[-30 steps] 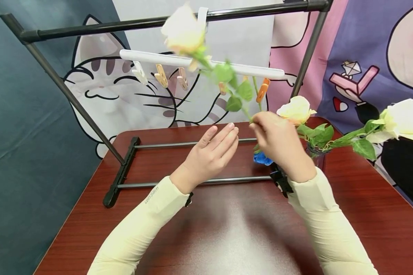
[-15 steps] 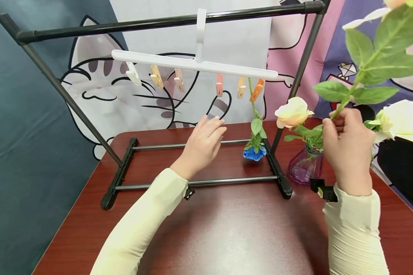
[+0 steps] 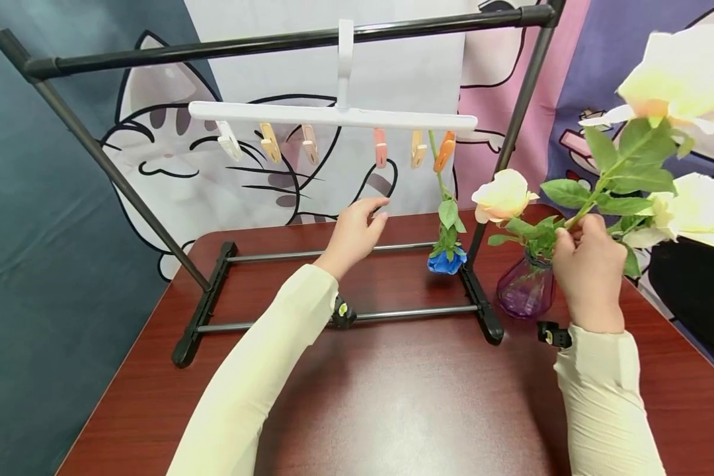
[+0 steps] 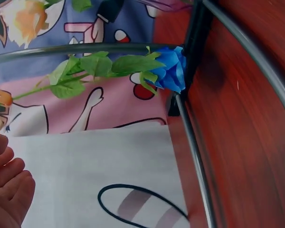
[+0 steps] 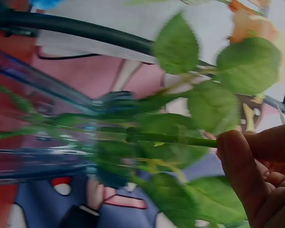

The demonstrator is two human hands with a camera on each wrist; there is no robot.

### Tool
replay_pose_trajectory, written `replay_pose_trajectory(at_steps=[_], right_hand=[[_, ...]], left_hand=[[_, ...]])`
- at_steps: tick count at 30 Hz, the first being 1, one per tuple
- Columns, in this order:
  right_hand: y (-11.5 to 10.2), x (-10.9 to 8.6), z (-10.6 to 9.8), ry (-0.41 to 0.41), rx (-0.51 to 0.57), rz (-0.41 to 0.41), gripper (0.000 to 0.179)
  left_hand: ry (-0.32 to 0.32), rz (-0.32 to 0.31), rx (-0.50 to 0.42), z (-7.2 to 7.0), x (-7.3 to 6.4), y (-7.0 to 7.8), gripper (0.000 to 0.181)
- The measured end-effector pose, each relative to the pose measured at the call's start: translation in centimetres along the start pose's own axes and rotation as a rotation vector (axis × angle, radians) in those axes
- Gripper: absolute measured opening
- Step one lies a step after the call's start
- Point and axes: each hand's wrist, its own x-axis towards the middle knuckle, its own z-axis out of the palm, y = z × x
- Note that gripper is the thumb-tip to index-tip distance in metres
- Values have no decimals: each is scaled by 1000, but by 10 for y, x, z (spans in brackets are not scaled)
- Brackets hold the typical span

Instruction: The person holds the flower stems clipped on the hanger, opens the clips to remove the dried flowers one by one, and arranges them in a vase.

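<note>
My right hand (image 3: 592, 274) pinches the green stem (image 5: 180, 138) of a cream rose (image 3: 672, 82) between thumb and fingers, above the purple glass vase (image 3: 526, 291). In the right wrist view the stem reaches the vase's mouth. Another cream-peach rose (image 3: 502, 195) stands in the vase, and a white rose (image 3: 690, 211) leans out to the right. My left hand (image 3: 357, 231) hovers below the white hanger (image 3: 333, 117) with fingers loosely bent, holding nothing. A blue rose (image 3: 446, 261) hangs head down from the orange clothespin (image 3: 445, 152).
A black metal rack (image 3: 199, 311) stands on the reddish-brown table (image 3: 404, 396), its top bar (image 3: 244, 43) carrying the hanger. Several clothespins hang along it, among them a white one (image 3: 229, 140) and a pink one (image 3: 380, 147). Printed cloth hangs behind.
My right hand has carried the cream rose from beside the hanger rightward to the vase, then slightly down. My left hand's fingers have bent. The hanger has swung closer to level.
</note>
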Motion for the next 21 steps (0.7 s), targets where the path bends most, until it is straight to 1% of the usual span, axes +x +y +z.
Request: replay_pose_trajectory(at_steps=[3,8,10,11,15,16,17,21], right_hand=[[8,-5,7,-31,4,-6,15],[21,-12,15,-31,11,-23,11],[25,-15,17,-47,0,0,10],[27,-16,18,-62,-7,20,10],[31,-18,20,-168,-41,128,12],[32,-17,20,-194,-51,145,12],[33,-17,19,-218,-58,158,13],[36,-14,16,-290,-86,169,14]], left_hand=[[-25,-55,-57,5,6,2,33],[-91,-135,-166,14,20,10,35],[-103,-164,-215,17,25,16,35],[-103,-174,-240,19,27,18,35],[-108,-226,-359,26,34,26,35],[-115,-242,-394,28,36,28,36],[-125,-263,-419,31,38,30,37],[-207,-361,-583,43,45,39,49]])
